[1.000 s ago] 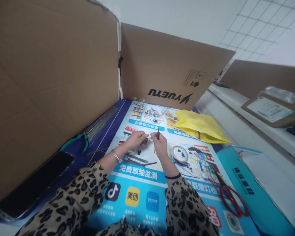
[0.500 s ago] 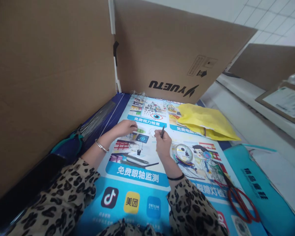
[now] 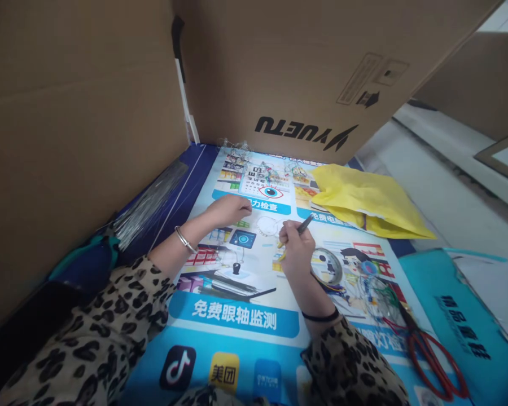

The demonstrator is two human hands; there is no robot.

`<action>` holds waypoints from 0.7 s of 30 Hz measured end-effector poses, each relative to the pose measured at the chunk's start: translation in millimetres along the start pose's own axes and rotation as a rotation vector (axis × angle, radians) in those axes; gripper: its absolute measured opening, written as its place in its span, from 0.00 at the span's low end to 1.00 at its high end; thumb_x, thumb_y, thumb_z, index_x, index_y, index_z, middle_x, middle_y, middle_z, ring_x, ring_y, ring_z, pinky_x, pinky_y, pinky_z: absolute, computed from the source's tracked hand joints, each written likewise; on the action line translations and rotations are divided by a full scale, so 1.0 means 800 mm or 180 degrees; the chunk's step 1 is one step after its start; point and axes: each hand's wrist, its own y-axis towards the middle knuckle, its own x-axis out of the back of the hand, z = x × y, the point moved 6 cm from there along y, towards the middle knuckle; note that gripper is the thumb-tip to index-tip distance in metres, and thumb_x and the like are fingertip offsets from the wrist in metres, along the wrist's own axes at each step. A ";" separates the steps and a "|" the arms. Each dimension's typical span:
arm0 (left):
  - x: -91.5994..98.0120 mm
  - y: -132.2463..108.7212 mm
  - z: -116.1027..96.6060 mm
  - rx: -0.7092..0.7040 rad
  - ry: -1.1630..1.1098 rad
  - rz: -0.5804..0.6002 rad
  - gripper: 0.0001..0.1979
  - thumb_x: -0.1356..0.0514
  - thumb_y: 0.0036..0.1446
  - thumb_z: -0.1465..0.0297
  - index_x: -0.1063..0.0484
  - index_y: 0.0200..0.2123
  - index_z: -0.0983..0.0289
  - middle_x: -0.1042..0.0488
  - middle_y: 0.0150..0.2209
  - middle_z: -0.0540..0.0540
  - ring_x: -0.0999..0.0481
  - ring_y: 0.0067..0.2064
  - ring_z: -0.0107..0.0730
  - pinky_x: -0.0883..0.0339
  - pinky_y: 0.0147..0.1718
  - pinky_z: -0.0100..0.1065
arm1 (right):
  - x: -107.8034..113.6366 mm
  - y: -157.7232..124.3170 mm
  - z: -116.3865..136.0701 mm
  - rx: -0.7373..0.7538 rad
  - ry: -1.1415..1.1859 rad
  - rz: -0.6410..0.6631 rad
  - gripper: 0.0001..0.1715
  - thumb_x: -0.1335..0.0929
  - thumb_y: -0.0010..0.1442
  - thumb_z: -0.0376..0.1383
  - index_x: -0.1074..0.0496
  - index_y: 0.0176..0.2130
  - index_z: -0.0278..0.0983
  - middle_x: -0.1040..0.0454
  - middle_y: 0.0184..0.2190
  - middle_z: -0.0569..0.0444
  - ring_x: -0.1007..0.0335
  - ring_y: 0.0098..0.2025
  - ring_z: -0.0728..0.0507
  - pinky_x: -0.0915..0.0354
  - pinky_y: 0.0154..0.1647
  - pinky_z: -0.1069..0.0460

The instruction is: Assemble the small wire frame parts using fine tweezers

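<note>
Head cam. A sec ago both hands met over one small pale piece mid-poster; now they've parted.

L hand (image 3: 228, 210) has slid off toward 10 o'clock of the thin ring (image 3: 267, 225). Fingertips are drawn together and low on the poster (image 3: 237, 318); can't tell if anything's betw. them.

R hand (image 3: 297, 252) sits at the ring's 4 o'clock, thumb + fingers pinched tight round a dark tool (image 3: 303, 224). Tool was near upright before, now leans to 1 o'clock, tip off the ring.

Ring lies flat on the poster betw. the hands, touched by neither, so prob. a pause in the joint work on it.

Cam has dipped closer; cardboard wall (image 3: 88, 113) fills the top. Yellow bag (image 3: 364, 203) at 2 o'clock, wire coil (image 3: 328, 265) just beside R hand, rod bundle (image 3: 146, 206) at 9, red scissors (image 3: 436, 361) at 5; none moved.
</note>
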 end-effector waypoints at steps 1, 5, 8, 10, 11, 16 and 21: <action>-0.003 0.002 0.000 0.0007 -0.0031 -0.0137 0.11 0.48 0.52 0.69 0.27 0.29 0.63 0.25 0.32 0.52 0.30 0.33 0.32 0.43 0.32 0.28 | 0.002 0.003 -0.001 -0.0055 0.0146 -0.0014 0.12 0.33 0.50 0.43 0.33 0.30 0.36 0.35 0.19 0.61 0.44 0.20 0.55 0.45 0.20 0.58; -0.020 0.005 0.008 0.0021 0.0058 -0.0292 0.10 0.48 0.52 0.70 0.27 0.30 0.63 0.25 0.33 0.53 0.30 0.35 0.33 0.43 0.33 0.29 | 0.004 0.011 -0.004 -0.0236 0.0565 0.0095 0.11 0.32 0.50 0.41 0.34 0.29 0.36 0.36 0.18 0.62 0.43 0.19 0.55 0.46 0.19 0.58; -0.020 0.001 0.019 -0.0010 0.0139 -0.0090 0.10 0.47 0.51 0.68 0.27 0.29 0.63 0.26 0.31 0.53 0.30 0.33 0.32 0.45 0.30 0.29 | 0.005 0.012 -0.005 -0.0199 0.0569 0.0139 0.11 0.33 0.51 0.41 0.34 0.29 0.36 0.36 0.18 0.62 0.43 0.19 0.55 0.45 0.19 0.58; -0.015 -0.005 0.023 -0.0119 0.0103 0.0246 0.10 0.47 0.51 0.68 0.26 0.28 0.63 0.26 0.28 0.52 0.31 0.30 0.31 0.46 0.28 0.28 | 0.004 0.011 -0.005 -0.0115 0.0443 0.0161 0.11 0.33 0.51 0.41 0.34 0.30 0.36 0.36 0.19 0.62 0.43 0.19 0.55 0.45 0.19 0.58; -0.011 -0.008 0.024 -0.0177 0.0065 0.0433 0.09 0.46 0.50 0.68 0.26 0.28 0.63 0.26 0.27 0.51 0.32 0.29 0.30 0.47 0.27 0.27 | 0.003 0.010 -0.005 -0.0074 0.0357 0.0173 0.11 0.33 0.51 0.41 0.34 0.30 0.36 0.36 0.19 0.62 0.43 0.19 0.55 0.45 0.20 0.58; 0.003 -0.026 0.028 0.0107 -0.0172 0.1027 0.07 0.42 0.45 0.66 0.26 0.25 0.62 0.28 0.23 0.49 0.34 0.25 0.26 0.49 0.24 0.26 | -0.001 0.003 -0.002 0.0055 -0.0088 0.0278 0.12 0.33 0.51 0.43 0.33 0.30 0.36 0.34 0.19 0.61 0.43 0.20 0.54 0.44 0.21 0.57; -0.004 -0.033 0.022 0.0357 -0.0379 0.1103 0.03 0.38 0.37 0.69 0.26 0.22 0.61 0.28 0.21 0.47 0.34 0.24 0.26 0.50 0.23 0.26 | -0.010 -0.010 0.010 0.0280 -0.0654 0.0540 0.13 0.34 0.51 0.44 0.32 0.31 0.36 0.33 0.19 0.60 0.40 0.22 0.52 0.41 0.25 0.55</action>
